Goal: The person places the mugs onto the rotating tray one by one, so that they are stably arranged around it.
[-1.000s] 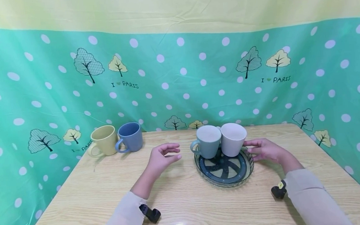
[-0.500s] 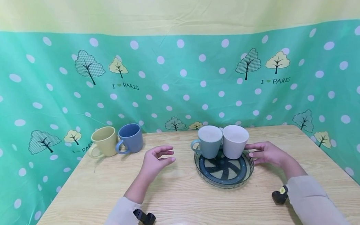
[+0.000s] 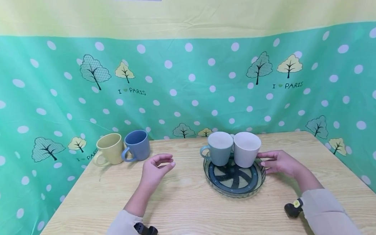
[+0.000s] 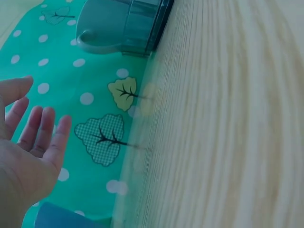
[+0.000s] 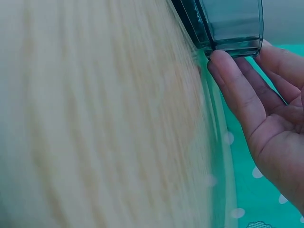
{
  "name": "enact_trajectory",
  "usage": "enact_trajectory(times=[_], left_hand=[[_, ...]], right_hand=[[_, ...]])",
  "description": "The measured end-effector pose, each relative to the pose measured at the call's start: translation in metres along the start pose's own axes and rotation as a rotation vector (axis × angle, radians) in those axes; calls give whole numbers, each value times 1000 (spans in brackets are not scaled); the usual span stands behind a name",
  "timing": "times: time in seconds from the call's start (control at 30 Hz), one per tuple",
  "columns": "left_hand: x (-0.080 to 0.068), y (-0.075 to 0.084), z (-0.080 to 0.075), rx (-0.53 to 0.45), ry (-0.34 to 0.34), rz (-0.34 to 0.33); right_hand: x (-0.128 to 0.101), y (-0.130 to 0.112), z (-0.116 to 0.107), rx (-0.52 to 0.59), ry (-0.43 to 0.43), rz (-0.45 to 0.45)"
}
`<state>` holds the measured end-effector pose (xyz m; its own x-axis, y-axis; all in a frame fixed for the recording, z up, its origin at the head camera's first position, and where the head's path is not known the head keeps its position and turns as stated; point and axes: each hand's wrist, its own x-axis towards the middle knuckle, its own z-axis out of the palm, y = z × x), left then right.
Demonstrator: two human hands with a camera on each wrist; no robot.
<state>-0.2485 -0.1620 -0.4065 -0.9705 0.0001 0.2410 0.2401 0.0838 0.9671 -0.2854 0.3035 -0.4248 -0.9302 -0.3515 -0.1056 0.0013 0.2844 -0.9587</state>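
Note:
Over the table's middle, my left hand (image 3: 153, 172) is raised with fingers loosely bent and nothing in it. My right hand (image 3: 282, 165) is at the right side of a round dark glass tray (image 3: 236, 193). Its fingers reach the tray's wall, and in the right wrist view the fingertips (image 5: 222, 59) touch the glass wall. They also lie close to a white mug (image 3: 246, 151); contact with it is hard to tell. This mug and a grey-green mug (image 3: 219, 149) stand upright side by side in the back part of the tray. The grey-green mug's handle points left.
A yellow mug (image 3: 111, 150) and a blue mug (image 3: 138, 145) stand together at the table's back left, handles toward the left. A green dotted curtain (image 3: 185, 78) hangs behind the wooden table (image 3: 194, 221).
My left hand has drawn back left, away from the tray. The white mug has shifted slightly right and nearer. My right hand has stayed by the tray's right side.

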Motion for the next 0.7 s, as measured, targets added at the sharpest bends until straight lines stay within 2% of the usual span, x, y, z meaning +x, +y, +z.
enact_trajectory(times=[0.2,0.37,0.5,0.7], left_hand=[[-1,-3,-10,-53,15,82],[-1,-4,-18,-36,30,138],[-2,-5,-24,-35,36,166],[-3,-5,-36,1,45,171]], right_hand=[[-4,1,1,-17,19,-5],[-5,3,2,-21,27,-8],[-7,3,3,-19,37,-3],[-10,2,5,-14,54,-3]])
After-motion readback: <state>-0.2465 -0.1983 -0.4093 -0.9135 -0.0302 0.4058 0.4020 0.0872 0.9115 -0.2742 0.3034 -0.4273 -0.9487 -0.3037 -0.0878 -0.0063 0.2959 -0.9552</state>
